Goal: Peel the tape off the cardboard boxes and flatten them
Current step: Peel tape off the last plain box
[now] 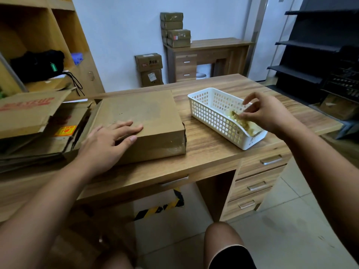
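The cardboard box I'm working on lies closed and flat on the wooden desk, at about my 11 o'clock, with its near right corner scuffed and dark. At its 9 o'clock a pile of flattened cardboard butts against it, the top sheet printed in red and a yellow label showing lower down. At the box's 3 o'clock, a little apart, sits a white plastic basket with a crumpled wad of yellowish tape in its near end.

Farther out, at 12 o'clock, small brown boxes are stacked on a second desk, and two more cartons stand on the floor beside it. Black shelving fills 2 o'clock; a wooden shelf unit holding a black bag fills 10 o'clock.

My left hand lies palm down on the box's near left corner, fingers straight and slightly spread, thumb over the front edge — pressing, not gripping. My right hand hangs over the basket's near end, index finger raised, the other fingers bent down toward the tape wad; I cannot tell whether they pinch it or merely hover just above.
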Motion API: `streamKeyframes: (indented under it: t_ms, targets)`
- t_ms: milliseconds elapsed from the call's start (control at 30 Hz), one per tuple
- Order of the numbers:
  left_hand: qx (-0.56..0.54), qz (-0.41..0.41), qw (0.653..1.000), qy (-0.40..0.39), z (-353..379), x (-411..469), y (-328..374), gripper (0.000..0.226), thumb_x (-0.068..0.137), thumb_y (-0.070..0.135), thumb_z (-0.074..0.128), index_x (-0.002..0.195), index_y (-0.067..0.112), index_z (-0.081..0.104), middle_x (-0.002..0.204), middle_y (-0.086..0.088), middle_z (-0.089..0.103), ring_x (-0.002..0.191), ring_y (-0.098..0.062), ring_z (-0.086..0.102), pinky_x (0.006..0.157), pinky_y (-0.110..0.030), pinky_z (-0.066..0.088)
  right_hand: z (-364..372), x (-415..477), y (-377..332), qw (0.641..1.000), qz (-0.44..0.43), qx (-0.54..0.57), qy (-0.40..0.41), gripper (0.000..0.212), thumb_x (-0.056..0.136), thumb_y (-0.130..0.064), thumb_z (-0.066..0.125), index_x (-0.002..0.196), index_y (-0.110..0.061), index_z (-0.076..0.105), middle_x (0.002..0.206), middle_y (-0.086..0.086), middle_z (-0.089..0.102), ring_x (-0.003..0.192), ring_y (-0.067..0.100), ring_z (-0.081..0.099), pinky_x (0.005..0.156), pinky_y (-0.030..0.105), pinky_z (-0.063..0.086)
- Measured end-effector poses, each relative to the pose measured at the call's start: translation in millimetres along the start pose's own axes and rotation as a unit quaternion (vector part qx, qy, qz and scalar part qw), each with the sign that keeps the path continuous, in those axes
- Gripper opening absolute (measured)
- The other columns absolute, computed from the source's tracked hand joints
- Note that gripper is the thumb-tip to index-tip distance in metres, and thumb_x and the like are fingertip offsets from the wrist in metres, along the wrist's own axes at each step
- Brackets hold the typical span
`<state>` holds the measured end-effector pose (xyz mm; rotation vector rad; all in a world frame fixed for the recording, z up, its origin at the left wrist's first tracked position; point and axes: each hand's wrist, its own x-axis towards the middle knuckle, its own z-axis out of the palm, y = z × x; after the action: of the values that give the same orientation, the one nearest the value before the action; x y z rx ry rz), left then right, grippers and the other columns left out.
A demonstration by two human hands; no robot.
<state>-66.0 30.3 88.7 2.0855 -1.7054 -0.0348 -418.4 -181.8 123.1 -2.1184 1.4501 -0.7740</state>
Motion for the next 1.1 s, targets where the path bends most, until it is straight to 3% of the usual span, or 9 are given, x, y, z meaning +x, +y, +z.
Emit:
streamKeyframes:
  t_ms: [233,333,467,533,633,733,833,967,1100]
  targets:
    - [0.023,0.009,0.999,-0.020,-1.5,0.1,1.1,0.045,0.092,0.066,0.038,0.136,0.062,0.041,0.154,0.025,0.035,0.143,-0.009,0.031,0.119,-0.047,0.016,1.5,-4.5,0.4,0.993,-0.039,-0.099,0.059,0.022,0.091,-0.037,0.072,0.109,-0.024,0.073,0.124,0.008,0.059,0.102,0.021,0.061,0.083,0.035,0.045]
    - [0.039,0.009,0.999,-0.021,-3.1,-1.4,1.7,0.045,0.096,0.055,0.050,0.139,0.060,0.038,0.155,0.024,0.033,0.144,-0.009,0.029,0.119,-0.045,0.014,4.0,-11.3,-1.5,0.986,-0.074,-0.076,0.130,0.032,0.093,-0.030,0.069,0.124,-0.020,0.067,0.131,0.012,0.053,0.107,0.024,0.062,0.091,0.036,0.047]
    - [0.048,0.010,0.999,0.000,-1.9,-5.0,4.2,0.046,0.097,0.049,0.053,0.140,0.058,0.039,0.156,0.022,0.034,0.145,-0.007,0.027,0.120,-0.043,0.014,10.1,-27.9,-17.6,0.965,-0.134,-0.024,0.223,0.029,0.094,-0.020,0.060,0.123,-0.015,0.066,0.123,0.008,0.059,0.108,0.018,0.060,0.095,0.035,0.049]
    - [0.047,0.015,0.999,0.005,-1.8,-5.7,3.7,0.046,0.097,0.048,0.053,0.140,0.058,0.039,0.156,0.021,0.035,0.145,-0.006,0.027,0.120,-0.044,0.013,20.6,-37.0,-31.4,0.964,-0.184,0.008,0.189,0.027,0.096,-0.019,0.060,0.122,-0.016,0.066,0.121,0.004,0.063,0.108,0.013,0.058,0.097,0.037,0.050]
    - [0.048,0.033,0.998,0.007,-2.5,-9.6,2.9,0.047,0.097,0.048,0.054,0.140,0.057,0.040,0.155,0.021,0.035,0.146,-0.005,0.027,0.121,-0.044,0.015,46.0,-49.0,-53.5,0.962,-0.267,0.024,0.053,0.036,0.097,-0.031,0.064,0.132,-0.024,0.061,0.131,0.000,0.057,0.121,0.013,0.053,0.106,0.038,0.046]
    - [0.045,0.053,0.997,0.012,-4.5,-16.0,3.0,0.047,0.097,0.047,0.054,0.140,0.057,0.040,0.154,0.022,0.036,0.146,-0.004,0.026,0.119,-0.042,0.015,69.4,-58.4,-74.8,0.956,-0.284,0.002,-0.069,0.061,0.088,-0.052,0.065,0.145,-0.038,0.049,0.153,-0.006,0.039,0.138,0.009,0.039,0.112,0.033,0.036]
    - [0.048,0.073,0.996,0.016,-5.6,-24.6,3.0,0.047,0.095,0.049,0.053,0.140,0.058,0.040,0.153,0.023,0.038,0.145,-0.002,0.028,0.119,-0.038,0.017,88.3,-61.9,-89.6,0.951,-0.261,-0.055,-0.158,0.078,0.081,-0.058,0.069,0.150,-0.051,0.034,0.165,-0.013,0.013,0.148,0.013,0.023,0.114,0.040,0.032]
    - [0.016,0.088,0.993,0.078,-6.3,-39.9,2.7,0.039,0.096,0.040,0.059,0.135,0.043,0.057,0.142,0.017,0.055,0.136,-0.004,0.043,0.118,-0.044,0.031,105.7,-65.1,-96.7,0.942,-0.253,-0.107,-0.191,0.079,0.085,-0.058,0.066,0.153,-0.051,0.028,0.169,-0.007,0.005,0.154,0.021,0.010,0.118,0.033,0.012]
    - [-0.016,0.071,0.976,0.205,-8.2,-61.0,-1.1,0.036,0.098,0.029,0.060,0.134,0.029,0.061,0.140,0.009,0.057,0.134,-0.010,0.045,0.113,-0.043,0.038,110.2,-76.6,-92.6,0.952,-0.239,-0.071,-0.176,0.073,0.091,-0.053,0.061,0.155,-0.046,0.027,0.169,-0.010,0.001,0.151,0.008,0.004,0.112,0.025,0.005]
